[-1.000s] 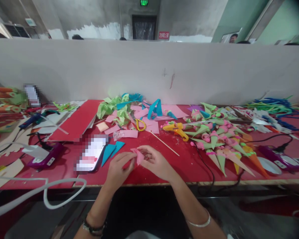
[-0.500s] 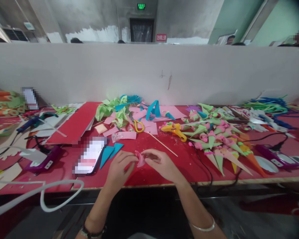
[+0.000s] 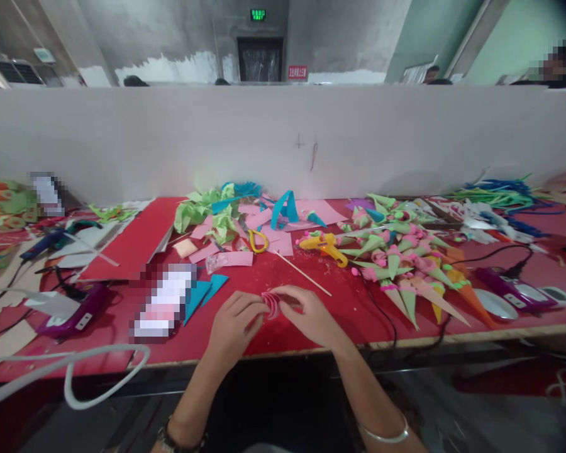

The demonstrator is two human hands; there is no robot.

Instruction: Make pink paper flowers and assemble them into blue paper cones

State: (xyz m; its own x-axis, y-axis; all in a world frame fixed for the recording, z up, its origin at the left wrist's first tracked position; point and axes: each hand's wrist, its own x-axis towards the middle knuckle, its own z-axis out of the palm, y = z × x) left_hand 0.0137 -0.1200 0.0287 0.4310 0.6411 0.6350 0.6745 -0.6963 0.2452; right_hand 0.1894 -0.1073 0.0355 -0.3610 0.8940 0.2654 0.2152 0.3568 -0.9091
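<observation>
Between my hands, above the front of the red table point(image 3: 283, 333), is a small curled strip of pink paper point(image 3: 271, 306). The fingers of my left hand point(image 3: 238, 318) pinch its left side. On the other side, my right hand point(image 3: 306, 311) grips it with thumb and fingers. Two blue paper triangles point(image 3: 202, 296) lie to the left of my left hand, beside a phone point(image 3: 165, 302). A thin wooden stick point(image 3: 304, 274) lies just beyond my right hand. Farther right rests a yellow glue gun point(image 3: 324, 245).
Paper cones with pink tips point(image 3: 400, 258) are heaped on the right. Crumpled green paper point(image 3: 198, 214) and yellow-handled scissors point(image 3: 258, 240) lie toward the back. Purple power strips point(image 3: 75, 311) with cords sit at both sides. A white cable point(image 3: 70, 377) loops over the left front edge. A pale partition point(image 3: 193, 138) stands behind.
The pink paper strip has turned between my fingers and shows its curled layers more openly. Both hands stay close together on it. The whole view has shifted slightly.
</observation>
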